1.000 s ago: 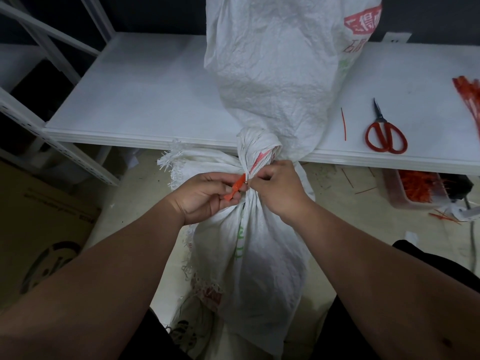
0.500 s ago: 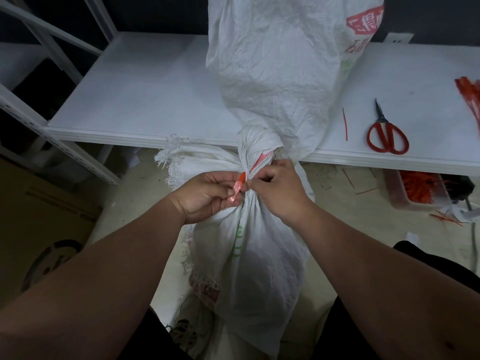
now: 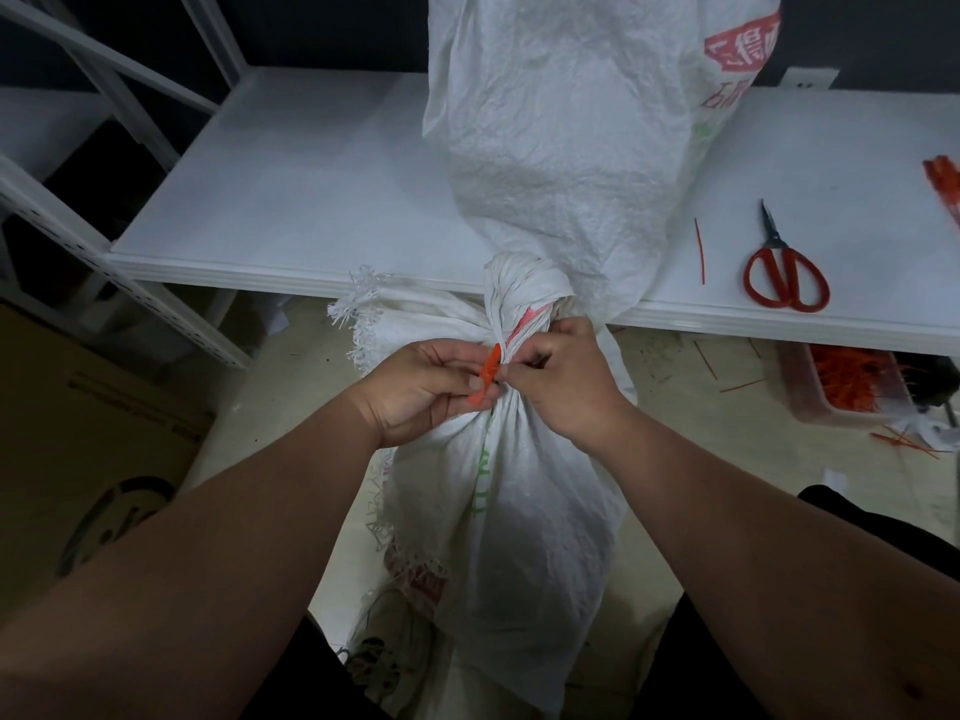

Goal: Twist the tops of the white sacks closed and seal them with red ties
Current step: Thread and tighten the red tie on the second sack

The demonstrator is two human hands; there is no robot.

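A white woven sack stands on the floor in front of me, its top twisted into a knob-like bunch with a frayed flap hanging left. A red tie sits at the sack's neck. My left hand pinches the tie's loose end between thumb and fingers. My right hand grips the neck and the other end of the tie just to the right. A second white sack stands on the white shelf behind.
Red-handled scissors and a cut red strip lie on the white shelf at right, with a bundle of red ties at the far right edge. A bin of red ties sits under the shelf. A cardboard box stands left.
The tie's free end has turned from slanting out leftward to lying nearly upright against the sack's neck. Both hands stay at the neck, barely shifted.
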